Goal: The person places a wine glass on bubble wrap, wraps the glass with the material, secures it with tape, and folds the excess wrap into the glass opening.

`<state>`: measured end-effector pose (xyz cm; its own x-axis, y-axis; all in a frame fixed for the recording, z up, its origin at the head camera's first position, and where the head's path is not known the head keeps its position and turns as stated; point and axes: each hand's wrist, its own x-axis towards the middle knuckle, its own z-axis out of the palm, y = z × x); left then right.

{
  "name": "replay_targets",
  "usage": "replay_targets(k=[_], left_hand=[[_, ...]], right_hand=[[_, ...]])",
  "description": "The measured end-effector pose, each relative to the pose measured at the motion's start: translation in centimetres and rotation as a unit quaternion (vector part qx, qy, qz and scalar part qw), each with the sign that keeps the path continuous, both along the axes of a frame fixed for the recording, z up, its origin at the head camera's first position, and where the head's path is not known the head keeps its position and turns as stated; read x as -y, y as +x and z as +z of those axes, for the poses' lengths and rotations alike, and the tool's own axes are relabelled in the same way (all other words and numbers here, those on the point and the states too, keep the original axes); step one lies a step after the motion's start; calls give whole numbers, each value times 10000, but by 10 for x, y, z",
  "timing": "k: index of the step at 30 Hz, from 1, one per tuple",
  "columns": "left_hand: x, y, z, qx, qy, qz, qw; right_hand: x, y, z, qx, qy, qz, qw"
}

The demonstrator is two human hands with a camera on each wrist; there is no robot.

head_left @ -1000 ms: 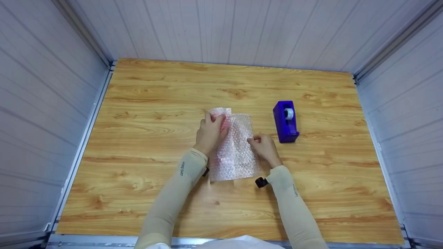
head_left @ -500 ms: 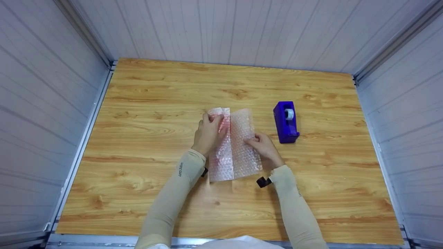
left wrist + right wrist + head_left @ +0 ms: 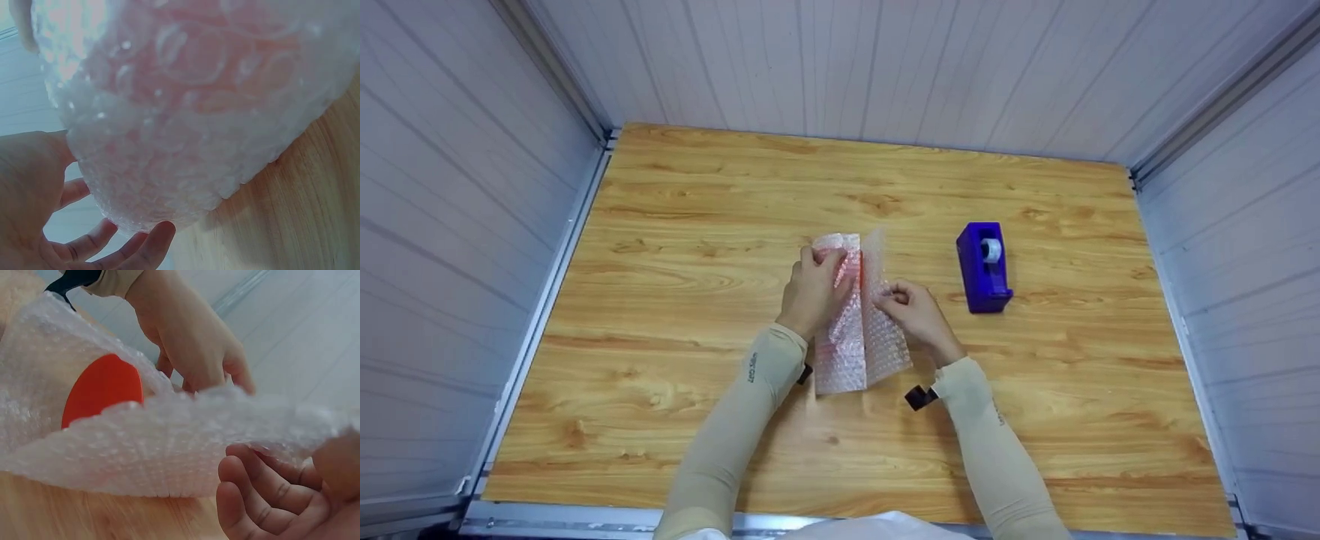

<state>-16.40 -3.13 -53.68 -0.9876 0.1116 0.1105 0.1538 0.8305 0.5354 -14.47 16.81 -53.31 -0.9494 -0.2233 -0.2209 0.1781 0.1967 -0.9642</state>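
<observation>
A sheet of bubble wrap (image 3: 840,364) lies folded on the table in the head view. Inside it sits a red-orange thing (image 3: 107,391); its rounded end shows in the right wrist view, the rest is covered, and its kind cannot be told. My left hand (image 3: 810,292) holds the folded left part of the wrap around it, with fingers curved at the wrap's edge in the left wrist view. My right hand (image 3: 916,315) pinches the right flap of the wrap, which stands raised and tilted off the table.
To the right of the wrap stands a blue tape dispenser (image 3: 986,274) with a roll of clear tape (image 3: 991,250). The wooden table (image 3: 697,187) is bounded by pale panel walls (image 3: 840,67) at the back and both sides.
My right hand has lifted the right flap and moved it leftward, from nearly flat to raised. A red-orange edge now shows beside the fold. My left hand has stayed in place.
</observation>
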Motion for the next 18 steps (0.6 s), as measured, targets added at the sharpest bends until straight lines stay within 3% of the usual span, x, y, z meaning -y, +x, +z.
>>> replay_targets(k=[5,13,18], left_hand=[[-1,1,-1,-34,-41,40,10000],[-1,2,-3,-346,-106,45,9993],[-1,1,-2,-257,-98,90,9996]], right_hand=[[9,0,1,-117,-23,100,9999],[19,-2,5,-528,356,363,9973],[27,8,35,-658,582,562,9945]])
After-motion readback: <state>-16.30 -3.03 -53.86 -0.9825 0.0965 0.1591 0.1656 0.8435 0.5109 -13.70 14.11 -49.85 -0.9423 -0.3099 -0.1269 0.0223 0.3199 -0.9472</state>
